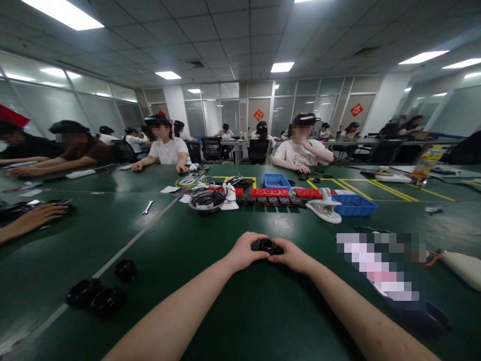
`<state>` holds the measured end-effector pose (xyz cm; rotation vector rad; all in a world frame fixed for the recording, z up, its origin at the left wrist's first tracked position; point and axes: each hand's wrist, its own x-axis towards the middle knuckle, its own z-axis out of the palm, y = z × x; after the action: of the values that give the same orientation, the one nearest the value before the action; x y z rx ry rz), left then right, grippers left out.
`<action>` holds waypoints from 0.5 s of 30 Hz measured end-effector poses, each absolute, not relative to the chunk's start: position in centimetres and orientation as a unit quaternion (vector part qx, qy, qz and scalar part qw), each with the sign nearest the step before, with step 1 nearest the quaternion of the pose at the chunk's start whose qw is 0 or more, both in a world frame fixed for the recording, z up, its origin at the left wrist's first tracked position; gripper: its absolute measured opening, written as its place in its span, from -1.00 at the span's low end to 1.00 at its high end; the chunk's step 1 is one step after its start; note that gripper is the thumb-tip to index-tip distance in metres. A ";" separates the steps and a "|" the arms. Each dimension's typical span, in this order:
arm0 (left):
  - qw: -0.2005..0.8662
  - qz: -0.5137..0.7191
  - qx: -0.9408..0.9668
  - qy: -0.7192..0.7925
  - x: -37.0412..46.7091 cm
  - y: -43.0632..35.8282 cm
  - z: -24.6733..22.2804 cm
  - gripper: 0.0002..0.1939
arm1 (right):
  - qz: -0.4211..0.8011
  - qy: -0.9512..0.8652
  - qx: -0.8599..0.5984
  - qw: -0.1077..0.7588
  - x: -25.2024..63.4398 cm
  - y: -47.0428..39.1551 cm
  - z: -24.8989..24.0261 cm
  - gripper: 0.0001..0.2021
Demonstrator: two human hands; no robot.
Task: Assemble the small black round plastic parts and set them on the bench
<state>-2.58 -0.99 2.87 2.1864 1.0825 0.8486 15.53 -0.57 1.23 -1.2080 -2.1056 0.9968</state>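
Note:
Both my hands close around a small black ring-shaped part just above or on the green table; whether it touches the surface I cannot tell. My left hand grips its left side between thumb and fingers. On the other side, my right hand pinches it with the thumb in front. A dark opening in the part faces up toward me. To the left lie similar black round parts: one alone and two close together, a left one and a right one.
Ahead stand a metal bowl with cables, a white clip-like stand, red-and-black strips and blue bins. A wrench lies left. A pixelated object lies right. A co-worker's hand rests at far left.

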 end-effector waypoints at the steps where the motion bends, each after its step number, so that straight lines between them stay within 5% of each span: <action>1: 0.279 0.314 0.809 0.412 -2.5 -1.0 2.8 -0.56 | 0.365 -0.769 -0.457 0.258 15.5 -0.6 1.1 -0.74; 15: 0.232 0.373 0.715 0.544 -0.3 -1.6 0.8 -0.58 | 0.113 -0.726 -0.625 0.265 13.6 -2.2 0.1 -0.75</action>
<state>-0.29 -1.62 0.82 1.9652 1.4936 1.0246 13.58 -2.20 0.07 -1.6880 -1.9620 0.3052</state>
